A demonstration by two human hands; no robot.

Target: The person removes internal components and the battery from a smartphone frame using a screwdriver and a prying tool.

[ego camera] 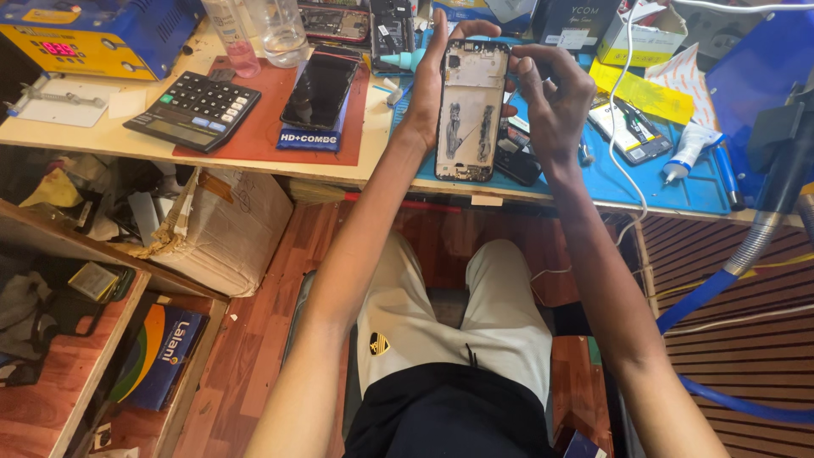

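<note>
The left hand [432, 85] grips an opened, slab-shaped smartphone frame [471, 110] with a pale inner plate and dark smears of old adhesive, its fingers curled round the upper left edge and the thumb hidden behind, so the hand is closed firmly on the frame. The frame is held up above the front edge of the workbench, over a blue rubbery work mat [695, 182]; its long axis runs almost straight away from the person, the top end with the small camera opening pointing toward the back of the bench and the bottom end toward the person's lap. The right hand [551, 97] hovers at the frame's upper right edge with the fingers bent inward and the thumb and forefinger drawn close together; whether they pinch anything is too small to tell. To the left, on a flat red mat [254, 127], lies a glossy black phone screen [320, 87] beside a black desk calculator with raised keys [195, 110]. A white squeeze tube with a blue cap [691, 151] rests on the blue mat at the right, near a thin white cable [617, 110].
</note>
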